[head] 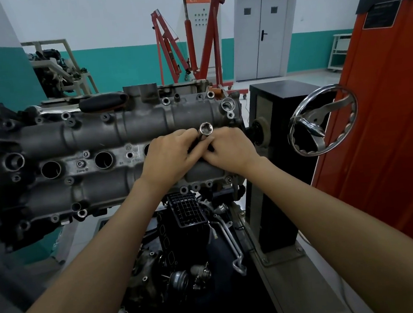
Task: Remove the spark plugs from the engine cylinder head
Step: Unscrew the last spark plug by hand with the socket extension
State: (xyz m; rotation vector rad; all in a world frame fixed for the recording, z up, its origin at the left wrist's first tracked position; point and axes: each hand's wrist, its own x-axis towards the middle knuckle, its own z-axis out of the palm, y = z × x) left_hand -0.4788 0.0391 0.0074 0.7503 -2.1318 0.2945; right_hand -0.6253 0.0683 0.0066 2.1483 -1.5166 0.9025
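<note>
Left hand: I see my left hand point(169, 157) over the middle of the engine head point(93, 142). Its fingers curl around the lower part of a metal socket tube point(204, 133).
Right hand: My right hand point(232, 148) sits just beside the left one, touching it. Its fingers and thumb pinch the same tube from the other side.
Socket tube: It sticks up between my two hands. Its open six-sided end points up at me. The bottom end is hidden by my fingers.
Engine head: It is big and grey and lies across in front of me. I see round plug holes point(103, 160) in a row along its middle, to the left of my hands. They look dark inside.
Spark plugs: I cannot see any. My hands cover the spot where the tube goes down.
Hand wheel: A shiny wheel point(323, 120) stands to the right, on a black stand point(272, 114).
Far back: A red crane point(202, 43) and a grey door point(267, 28).
</note>
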